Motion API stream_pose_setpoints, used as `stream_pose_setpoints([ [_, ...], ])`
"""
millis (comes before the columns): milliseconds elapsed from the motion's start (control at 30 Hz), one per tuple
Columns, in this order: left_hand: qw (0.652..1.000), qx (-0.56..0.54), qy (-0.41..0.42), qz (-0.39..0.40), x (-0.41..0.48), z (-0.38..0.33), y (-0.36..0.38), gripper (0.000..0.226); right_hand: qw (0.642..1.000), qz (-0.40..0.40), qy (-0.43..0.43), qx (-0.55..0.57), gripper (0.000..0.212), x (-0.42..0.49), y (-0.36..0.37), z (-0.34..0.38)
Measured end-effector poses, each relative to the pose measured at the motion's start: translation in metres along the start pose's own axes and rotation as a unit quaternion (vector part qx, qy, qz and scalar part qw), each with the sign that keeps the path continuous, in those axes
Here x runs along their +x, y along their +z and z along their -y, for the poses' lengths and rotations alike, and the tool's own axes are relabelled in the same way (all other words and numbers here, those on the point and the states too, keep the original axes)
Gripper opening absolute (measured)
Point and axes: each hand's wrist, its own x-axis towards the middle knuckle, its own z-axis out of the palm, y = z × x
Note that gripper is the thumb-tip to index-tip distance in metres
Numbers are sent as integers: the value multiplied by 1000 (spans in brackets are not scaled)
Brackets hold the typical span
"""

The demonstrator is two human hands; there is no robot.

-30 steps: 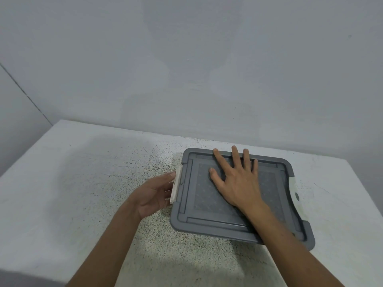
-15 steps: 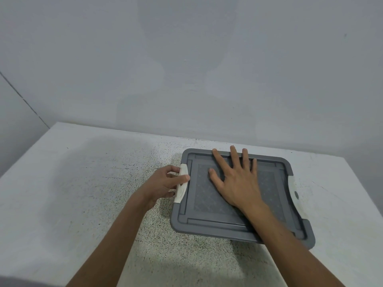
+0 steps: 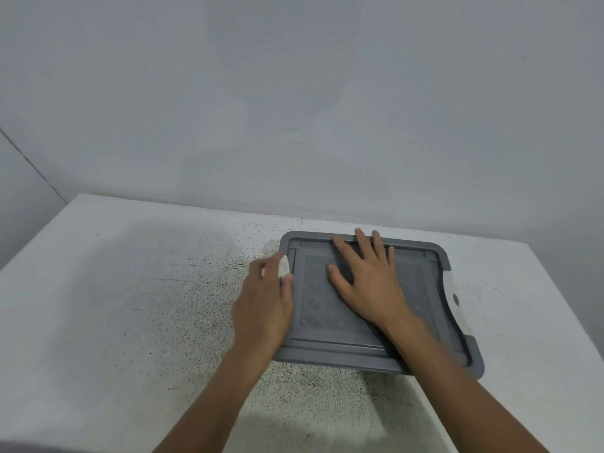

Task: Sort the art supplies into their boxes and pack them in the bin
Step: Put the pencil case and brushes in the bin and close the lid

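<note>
Right hand [image 3: 369,282], fingers spread, steadies the bin lid [image 3: 313,322] mid-frame. Left hand [image 3: 264,308] pinches its white latch [image 3: 283,266], likely clipping it shut.

Right grip [image 3: 369,289] flat, palm down, fingers spread; left grip [image 3: 264,308] fingers curled round latch [image 3: 283,266].

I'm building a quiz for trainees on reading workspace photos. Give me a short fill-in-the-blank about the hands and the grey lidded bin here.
1. The right hand rests palm-____ on the grey plastic bin lid.
2. The left hand grips the white plastic latch on the lid's ____ edge.
3. The matching latch on the right edge has ____ hand on it.

Missing words: down; left; no.
</note>
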Motion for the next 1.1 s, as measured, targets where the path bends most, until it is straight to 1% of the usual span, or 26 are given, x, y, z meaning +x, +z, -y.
stream_pose_setpoints([
  [67, 996, 76, 49, 7, -3, -4, 4, 46, 1000, 6, -11, 27, 55, -5, -6, -4],
  [133, 988, 123, 78, 49, -3, -4, 5, 54, 999, 17, -23, 46, 55, -14, -15, -11],
  [200, 984, 130, 83, 94, -5, -3, 3, 66, 998, 29, -27, 56, 57, -28, -24, -17],
  [300, 978, 140, 78, 134, -14, -2, 3, 87, 998, 51, -4, 27, 59, -56, -31, -24],
  [367, 972, 159, 89, 147, -23, -6, 4, 97, 999, 37, 11, 13, 60, -73, -35, -27],
  [433, 964, 179, 113, 162, -33, -13, 6, 102, 1000, 4, 21, -10, 66, -84, -40, -30],
  [500, 957, 194, 138, 164, -37, -15, 8, 103, 999, -6, 29, -19, 73, -92, -42, -31],
  [600, 955, 198, 158, 156, -35, -14, 8, 100, 999, 18, 27, -33, 77, -99, -36, -29],
  [667, 956, 194, 163, 150, -31, -12, 11, 98, 999, 20, 27, -39, 74, -96, -32, -31],
  [900, 960, 184, 170, 128, 3, -10, 19, 87, 998, -11, 27, -47, 64, -65, -26, -36],
  [1100, 956, 190, 192, 114, 52, -14, 31, 90, 998, -21, 30, -51, 61, -18, -27, -45],
])
